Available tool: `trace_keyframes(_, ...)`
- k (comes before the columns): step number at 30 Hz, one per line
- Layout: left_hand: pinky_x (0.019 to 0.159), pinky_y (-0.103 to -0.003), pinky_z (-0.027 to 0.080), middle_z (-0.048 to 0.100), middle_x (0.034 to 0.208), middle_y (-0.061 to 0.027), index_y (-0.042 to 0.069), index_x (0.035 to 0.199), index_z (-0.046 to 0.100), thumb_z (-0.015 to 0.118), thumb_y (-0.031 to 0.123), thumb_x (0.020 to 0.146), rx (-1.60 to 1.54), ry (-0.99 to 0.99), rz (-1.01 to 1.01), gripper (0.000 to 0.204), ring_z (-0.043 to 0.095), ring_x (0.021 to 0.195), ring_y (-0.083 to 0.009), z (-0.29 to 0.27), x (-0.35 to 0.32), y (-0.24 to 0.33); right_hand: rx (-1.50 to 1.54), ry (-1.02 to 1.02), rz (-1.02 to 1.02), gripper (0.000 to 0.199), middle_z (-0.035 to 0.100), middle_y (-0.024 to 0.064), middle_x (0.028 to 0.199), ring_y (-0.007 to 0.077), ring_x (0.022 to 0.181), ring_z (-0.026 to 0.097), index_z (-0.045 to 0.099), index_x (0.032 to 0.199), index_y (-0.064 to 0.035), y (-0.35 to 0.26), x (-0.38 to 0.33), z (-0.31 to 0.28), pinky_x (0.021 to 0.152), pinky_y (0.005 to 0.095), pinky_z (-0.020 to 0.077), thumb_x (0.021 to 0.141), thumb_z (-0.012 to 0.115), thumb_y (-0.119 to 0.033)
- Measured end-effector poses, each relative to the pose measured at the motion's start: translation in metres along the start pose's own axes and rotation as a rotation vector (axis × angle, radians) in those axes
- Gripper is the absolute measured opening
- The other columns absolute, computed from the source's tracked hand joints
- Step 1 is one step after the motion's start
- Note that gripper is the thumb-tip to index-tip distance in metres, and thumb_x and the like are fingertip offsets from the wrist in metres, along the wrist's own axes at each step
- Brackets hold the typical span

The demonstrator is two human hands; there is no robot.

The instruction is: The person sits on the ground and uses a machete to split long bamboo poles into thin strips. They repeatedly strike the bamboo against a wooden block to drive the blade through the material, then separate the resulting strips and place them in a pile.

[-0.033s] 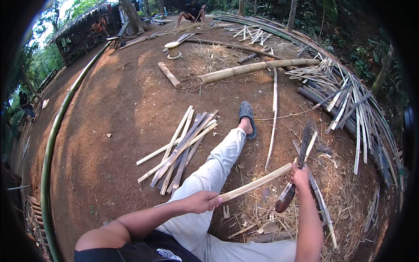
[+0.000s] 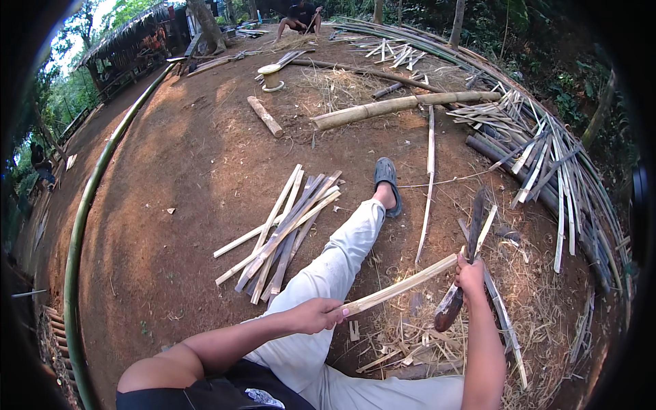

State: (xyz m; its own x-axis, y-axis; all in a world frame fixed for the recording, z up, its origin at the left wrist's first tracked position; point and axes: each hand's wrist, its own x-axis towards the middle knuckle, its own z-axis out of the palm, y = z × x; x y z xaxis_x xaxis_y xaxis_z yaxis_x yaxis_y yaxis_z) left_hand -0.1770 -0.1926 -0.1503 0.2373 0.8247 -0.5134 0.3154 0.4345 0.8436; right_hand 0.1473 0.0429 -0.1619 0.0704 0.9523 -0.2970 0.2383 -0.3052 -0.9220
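Observation:
My left hand (image 2: 320, 316) is closed round the near end of a pale split bamboo strip (image 2: 400, 285), held over my outstretched leg. The strip slants up to the right, and its far end meets my right hand (image 2: 469, 277). That hand is closed on a machete (image 2: 474, 225) with a dark blade pointing up and away. Its brown wooden handle (image 2: 448, 311) hangs below the fingers. Whether the right fingers also grip the strip's end is hard to make out. Beyond my left hand, a loose pile of cut bamboo strips (image 2: 283, 236) lies on the soil.
Bamboo shavings (image 2: 540, 301) litter the ground beside my right arm. A thick bamboo pole (image 2: 383, 111) and a short log (image 2: 264, 117) lie ahead. Stacked strips (image 2: 547, 160) fill the right side; a long green pole (image 2: 85, 212) runs along the left. Another person (image 2: 301, 17) sits far off.
The machete has tilted very slightly in my right hand. My left hand and the bamboo strip stay in the same place.

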Motion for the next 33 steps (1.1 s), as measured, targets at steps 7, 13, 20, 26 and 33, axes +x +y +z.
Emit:
trace_keyframes(7, 0.052, -0.023, 0.034, 0.046, 0.069, 0.0030, 0.007, 0.089, 0.056, 0.047, 0.042, 0.103, -0.064, -0.076, -0.039, 0.039, 0.040, 0.062, -0.0051, 0.004, -0.032, 0.026, -0.495, 0.502, -0.337, 0.037, 0.067, 0.0164, 0.068, 0.0305, 0.068, 0.064, 0.076, 0.083, -0.0051, 0.009, 0.036, -0.068, 0.067, 0.0416, 0.0460, 0.097, 0.056, -0.032)
trace_keyframes(13, 0.050, -0.026, 0.046, 0.060, 0.068, -0.0063, 0.005, 0.115, 0.048, 0.042, 0.030, 0.106, -0.190, -0.133, -0.036, 0.027, 0.056, 0.052, -0.0110, -0.009, -0.041, 0.035, -0.408, 0.421, -0.199, 0.052, 0.068, 0.0132, 0.079, 0.0207, 0.070, 0.062, 0.066, 0.118, 0.0040, -0.013, -0.002, -0.045, 0.071, 0.0352, 0.0477, 0.087, 0.072, -0.037)
trace_keyframes(20, 0.061, -0.032, 0.056, 0.070, 0.090, -0.0183, 0.005, 0.121, 0.042, 0.045, 0.017, 0.101, -0.425, -0.281, 0.110, 0.023, 0.068, 0.063, -0.0218, -0.002, -0.015, 0.065, -0.327, 0.126, -0.449, 0.021, 0.054, 0.0019, 0.063, 0.0100, 0.056, 0.047, 0.067, 0.107, -0.0010, -0.054, -0.068, -0.002, 0.052, 0.0301, 0.0372, 0.093, 0.061, -0.017)
trace_keyframes(26, 0.051, -0.029, 0.053, 0.064, 0.080, -0.0147, 0.005, 0.114, 0.049, 0.039, 0.030, 0.106, -0.407, -0.339, 0.089, 0.028, 0.064, 0.057, -0.0195, -0.003, -0.006, 0.091, -0.320, 0.095, -0.623, 0.018, 0.047, 0.0027, 0.054, 0.0096, 0.049, 0.041, 0.066, 0.098, -0.0027, -0.080, -0.105, 0.012, 0.048, 0.0307, 0.0318, 0.096, 0.058, -0.019)
trace_keyframes(33, 0.044, -0.022, 0.030, 0.043, 0.068, 0.0038, 0.007, 0.105, 0.053, 0.042, 0.036, 0.106, -0.386, -0.210, 0.140, 0.031, 0.034, 0.049, -0.0050, -0.002, -0.005, 0.117, -0.509, 0.037, -0.986, 0.019, 0.055, 0.0102, 0.054, 0.0234, 0.047, 0.058, 0.057, 0.074, -0.0032, -0.080, -0.145, 0.042, 0.047, 0.0395, 0.0444, 0.089, 0.061, -0.016)
